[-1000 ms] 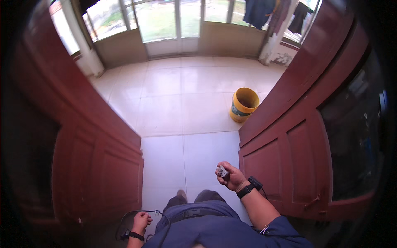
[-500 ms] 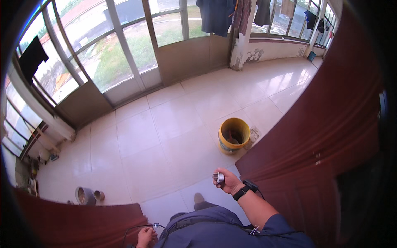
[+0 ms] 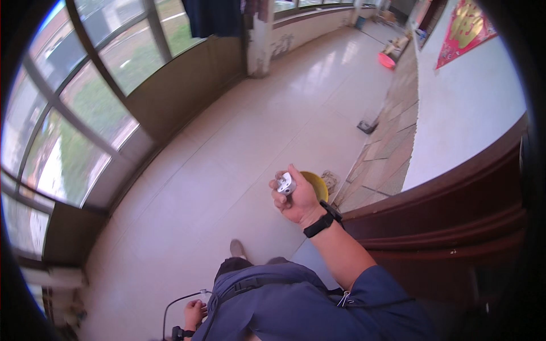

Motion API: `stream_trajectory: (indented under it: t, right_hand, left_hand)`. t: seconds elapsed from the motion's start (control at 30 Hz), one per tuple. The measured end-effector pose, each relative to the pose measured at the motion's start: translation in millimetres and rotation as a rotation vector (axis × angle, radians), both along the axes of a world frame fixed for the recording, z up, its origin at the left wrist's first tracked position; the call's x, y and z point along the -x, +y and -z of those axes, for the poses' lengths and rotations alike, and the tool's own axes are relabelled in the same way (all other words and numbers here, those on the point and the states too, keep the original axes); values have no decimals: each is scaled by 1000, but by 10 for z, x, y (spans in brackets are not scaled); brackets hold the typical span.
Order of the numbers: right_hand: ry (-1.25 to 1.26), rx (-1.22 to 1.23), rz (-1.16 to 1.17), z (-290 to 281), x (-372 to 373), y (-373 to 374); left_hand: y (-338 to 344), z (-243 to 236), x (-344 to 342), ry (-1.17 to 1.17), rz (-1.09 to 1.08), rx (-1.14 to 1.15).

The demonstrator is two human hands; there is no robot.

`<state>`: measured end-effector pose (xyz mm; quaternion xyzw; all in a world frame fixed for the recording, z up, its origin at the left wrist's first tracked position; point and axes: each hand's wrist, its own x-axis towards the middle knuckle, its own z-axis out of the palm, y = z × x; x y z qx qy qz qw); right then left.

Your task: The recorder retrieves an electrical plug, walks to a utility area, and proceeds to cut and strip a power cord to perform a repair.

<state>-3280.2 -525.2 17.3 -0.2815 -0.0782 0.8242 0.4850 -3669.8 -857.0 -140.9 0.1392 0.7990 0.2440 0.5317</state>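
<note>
My right hand (image 3: 297,199) is raised in front of me, fingers closed around a small silver metal padlock-like object (image 3: 285,183). A black band sits on that wrist. My left hand (image 3: 194,314) hangs low beside my hip at the bottom edge, close to a thin black cable (image 3: 170,307); whether it grips the cable is unclear. Behind my right hand a yellow bucket (image 3: 317,183) stands on the tiled floor, mostly hidden by the hand.
A dark red wooden door (image 3: 455,227) stands at my right. Large windows (image 3: 74,113) run along the left. A tiled wall base (image 3: 387,153) and a white wall are at right. A red basin (image 3: 387,60) lies far down the corridor.
The view has swung to the right and I have stepped out through the doorway. My right hand has risen higher with the metal object. The yellow bucket now sits right behind that hand.
</note>
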Motion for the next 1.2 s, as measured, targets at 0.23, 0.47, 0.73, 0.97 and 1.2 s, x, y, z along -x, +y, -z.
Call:
stream_trajectory:
  t: [0.23, 0.47, 0.73, 0.97, 1.2]
  right_hand:
    - [-4, 49, 235, -143, -35, 1369]
    - [52, 29, 359, 301, -543, 3055]
    - [14, -35, 430, 93, -1369, 4856]
    - [-80, -99, 656, 160, -2290, 6179]
    - [-209, -67, 882, -59, -3315, 7144]
  left_hand:
    - [2966, -201, 990, 34, 183, -100]
    - [5314, 28, 650, 37, 267, -75]
    - [7446, -355, -313, 271, 870, 4]
    - [9857, -305, -1381, 79, 895, 76]
    - [12319, 69, -2743, -115, 923, -30]
